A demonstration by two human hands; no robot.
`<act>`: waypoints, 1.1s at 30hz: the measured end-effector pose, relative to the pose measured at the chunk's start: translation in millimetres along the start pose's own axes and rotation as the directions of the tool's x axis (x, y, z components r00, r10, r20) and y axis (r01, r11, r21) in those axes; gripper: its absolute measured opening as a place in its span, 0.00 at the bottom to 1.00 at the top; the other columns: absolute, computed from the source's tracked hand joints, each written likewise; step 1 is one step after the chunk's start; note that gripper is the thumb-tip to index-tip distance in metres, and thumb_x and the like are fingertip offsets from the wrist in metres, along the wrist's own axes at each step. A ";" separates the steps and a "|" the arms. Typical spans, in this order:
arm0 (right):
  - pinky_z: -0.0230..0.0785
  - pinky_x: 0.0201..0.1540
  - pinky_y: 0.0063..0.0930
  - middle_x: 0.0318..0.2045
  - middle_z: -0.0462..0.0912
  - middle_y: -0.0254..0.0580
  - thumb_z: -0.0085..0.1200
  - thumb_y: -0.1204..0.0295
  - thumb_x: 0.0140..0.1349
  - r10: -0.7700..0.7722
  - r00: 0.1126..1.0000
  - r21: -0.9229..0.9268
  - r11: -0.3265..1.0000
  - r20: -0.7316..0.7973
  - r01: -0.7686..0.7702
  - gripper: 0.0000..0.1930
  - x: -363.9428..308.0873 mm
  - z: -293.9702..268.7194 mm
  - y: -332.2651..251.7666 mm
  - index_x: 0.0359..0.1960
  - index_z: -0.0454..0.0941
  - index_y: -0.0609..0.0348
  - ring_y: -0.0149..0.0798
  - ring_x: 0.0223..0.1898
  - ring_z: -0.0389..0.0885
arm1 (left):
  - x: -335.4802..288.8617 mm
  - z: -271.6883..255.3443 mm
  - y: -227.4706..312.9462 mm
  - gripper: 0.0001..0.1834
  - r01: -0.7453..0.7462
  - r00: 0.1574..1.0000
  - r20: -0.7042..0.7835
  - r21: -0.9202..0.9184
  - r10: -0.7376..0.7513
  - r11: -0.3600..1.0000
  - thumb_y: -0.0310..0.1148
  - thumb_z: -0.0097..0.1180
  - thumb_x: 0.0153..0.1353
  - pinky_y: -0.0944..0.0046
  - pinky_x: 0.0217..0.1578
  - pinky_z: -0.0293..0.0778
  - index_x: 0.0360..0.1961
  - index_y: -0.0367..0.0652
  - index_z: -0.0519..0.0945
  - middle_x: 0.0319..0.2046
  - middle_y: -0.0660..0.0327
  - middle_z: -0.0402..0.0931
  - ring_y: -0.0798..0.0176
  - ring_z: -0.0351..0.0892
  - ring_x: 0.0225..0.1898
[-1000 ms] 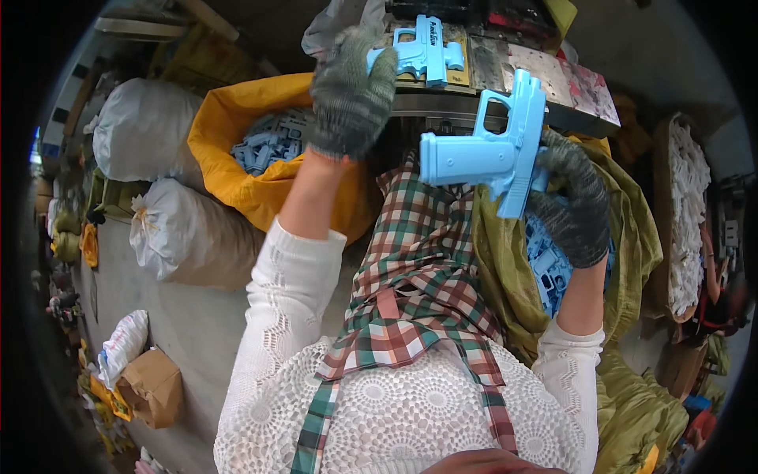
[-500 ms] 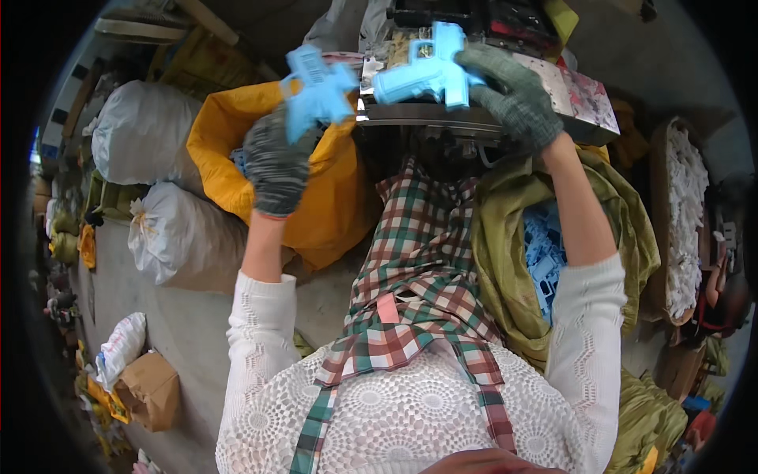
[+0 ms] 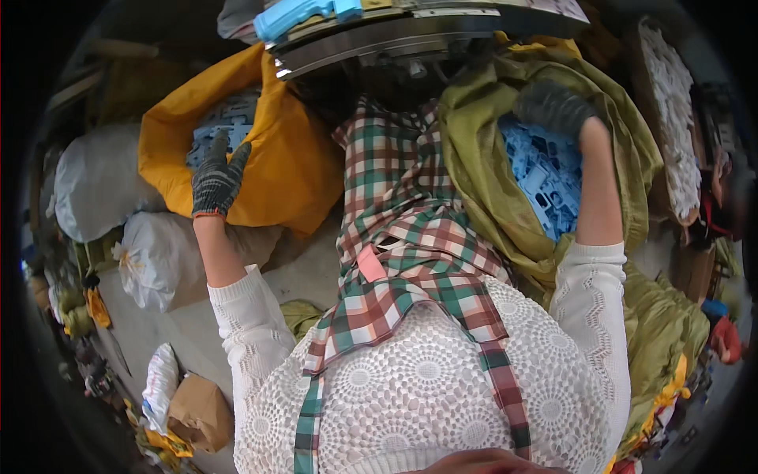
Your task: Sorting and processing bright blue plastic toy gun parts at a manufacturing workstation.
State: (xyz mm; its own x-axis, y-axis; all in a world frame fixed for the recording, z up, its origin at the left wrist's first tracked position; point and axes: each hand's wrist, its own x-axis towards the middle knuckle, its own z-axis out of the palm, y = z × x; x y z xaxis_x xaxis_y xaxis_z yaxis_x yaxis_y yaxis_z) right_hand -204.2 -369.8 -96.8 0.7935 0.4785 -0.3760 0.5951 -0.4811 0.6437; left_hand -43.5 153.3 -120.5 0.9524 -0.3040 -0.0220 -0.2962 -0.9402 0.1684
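Note:
My left hand (image 3: 219,180), in a grey knitted glove, is over the mouth of an orange sack (image 3: 304,170). Its fingers are spread, with nothing in them. Pale blue plastic toy pistols (image 3: 229,130) lie inside that sack, just beyond the fingertips. My right hand (image 3: 555,109), gloved alike, reaches into an olive-green sack (image 3: 474,158) at the right. Its fingers are smeared and partly hidden, so a grip cannot be made out. Below it the sack holds many light blue plastic toy parts (image 3: 549,178). A blue toy pistol (image 3: 304,16) rests on the metal-edged bench (image 3: 379,43) ahead.
White stuffed sacks (image 3: 103,186) stand left of the orange one. A cardboard box (image 3: 200,411) and a small white bag (image 3: 160,383) sit on the floor at lower left. At far right is a long box of white pieces (image 3: 667,118). More olive sacking (image 3: 663,340) lies at lower right.
My left hand has let go of its blue toy pistol and dropped back over the orange sack. My right hand has left the other pistol on the bench and moved into the olive sack.

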 end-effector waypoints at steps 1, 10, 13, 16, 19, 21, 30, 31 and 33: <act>0.72 0.51 0.37 0.48 0.80 0.49 0.52 0.67 0.59 0.174 0.982 0.513 0.838 0.071 -0.186 0.22 -0.4 15.6 -18.3 0.55 0.74 0.58 0.47 0.50 0.78 | -0.8 3.2 5.4 0.33 -0.056 0.998 0.007 -0.012 0.056 0.998 0.52 0.53 0.62 0.52 0.57 0.65 0.62 0.42 0.68 0.56 0.46 0.72 0.45 0.71 0.57; 0.72 0.50 0.41 0.48 0.80 0.50 0.53 0.66 0.52 0.411 0.683 0.595 0.338 0.603 -0.729 0.23 24.7 54.3 -132.2 0.53 0.74 0.47 0.50 0.48 0.80 | -13.8 22.7 53.8 0.29 -0.202 0.971 0.080 -0.234 0.226 0.951 0.41 0.60 0.60 0.58 0.53 0.71 0.59 0.39 0.71 0.49 0.49 0.78 0.51 0.77 0.52; 0.72 0.49 0.41 0.43 0.83 0.49 0.48 0.69 0.57 0.416 0.752 0.663 0.366 0.511 -0.653 0.16 -3.8 23.8 -79.0 0.48 0.79 0.49 0.50 0.44 0.81 | -23.6 19.2 82.7 0.29 -0.328 0.929 0.045 -0.355 0.366 0.876 0.37 0.62 0.59 0.60 0.54 0.70 0.60 0.38 0.70 0.51 0.50 0.77 0.54 0.76 0.54; 0.73 0.50 0.37 0.45 0.82 0.47 0.43 0.70 0.65 0.223 0.875 0.785 0.387 0.431 -0.485 0.18 -38.3 -30.6 -19.0 0.55 0.76 0.45 0.47 0.44 0.82 | -36.1 17.6 135.2 0.30 -0.440 0.868 -0.091 -0.596 0.488 0.672 0.35 0.63 0.59 0.60 0.57 0.68 0.61 0.37 0.69 0.56 0.52 0.73 0.56 0.72 0.58; 0.73 0.49 0.34 0.47 0.81 0.49 0.45 0.69 0.67 0.117 0.987 0.915 0.401 -0.107 0.051 0.19 -36.6 -79.6 -8.7 0.60 0.72 0.46 0.46 0.45 0.81 | -42.5 16.8 190.8 0.29 -0.563 0.749 -0.287 -0.750 0.597 0.346 0.33 0.64 0.57 0.59 0.57 0.69 0.59 0.38 0.71 0.55 0.52 0.73 0.55 0.72 0.58; 0.73 0.49 0.33 0.48 0.80 0.48 0.48 0.70 0.65 0.237 0.959 0.611 0.786 -0.156 -0.095 0.19 -21.6 -104.1 -19.6 0.59 0.73 0.50 0.44 0.45 0.81 | -42.8 10.5 211.3 0.28 -0.594 0.674 -0.305 -0.766 0.673 0.248 0.33 0.65 0.56 0.59 0.54 0.72 0.57 0.38 0.72 0.50 0.51 0.75 0.54 0.75 0.54; 0.71 0.55 0.35 0.49 0.79 0.48 0.67 0.76 0.48 0.758 0.605 0.965 0.248 -0.244 0.079 0.25 -10.3 -177.7 -9.4 0.51 0.76 0.57 0.45 0.54 0.77 | -28.3 -4.0 202.6 0.21 0.240 0.960 0.123 -0.827 0.251 -0.508 0.41 0.60 0.62 0.56 0.39 0.82 0.48 0.37 0.74 0.40 0.56 0.77 0.59 0.80 0.41; 0.71 0.56 0.35 0.49 0.79 0.48 0.67 0.77 0.48 0.671 0.657 0.872 0.487 -0.345 -0.039 0.25 -5.1 -179.0 -12.6 0.51 0.76 0.57 0.45 0.54 0.77 | -28.1 -1.7 201.6 0.22 0.279 0.951 0.150 -0.791 0.269 -0.545 0.42 0.59 0.62 0.54 0.41 0.81 0.49 0.37 0.74 0.41 0.55 0.77 0.57 0.79 0.42; 0.70 0.57 0.35 0.49 0.79 0.49 0.67 0.77 0.48 0.691 0.642 0.900 0.435 -0.331 -0.004 0.24 8.9 -173.0 -16.1 0.49 0.76 0.58 0.45 0.54 0.77 | -25.3 0.4 199.9 0.21 0.249 0.962 0.142 -0.809 0.234 -0.532 0.41 0.58 0.62 0.52 0.42 0.81 0.49 0.37 0.74 0.41 0.55 0.77 0.56 0.79 0.42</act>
State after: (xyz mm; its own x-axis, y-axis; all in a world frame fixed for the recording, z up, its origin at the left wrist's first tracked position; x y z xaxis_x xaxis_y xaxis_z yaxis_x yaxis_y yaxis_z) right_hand -228.7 -230.8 4.9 0.8790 0.2177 0.4243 0.3700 -0.8727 -0.3187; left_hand -126.9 -27.0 -86.7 0.8366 -0.5341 -0.1220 0.4529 0.5489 0.7025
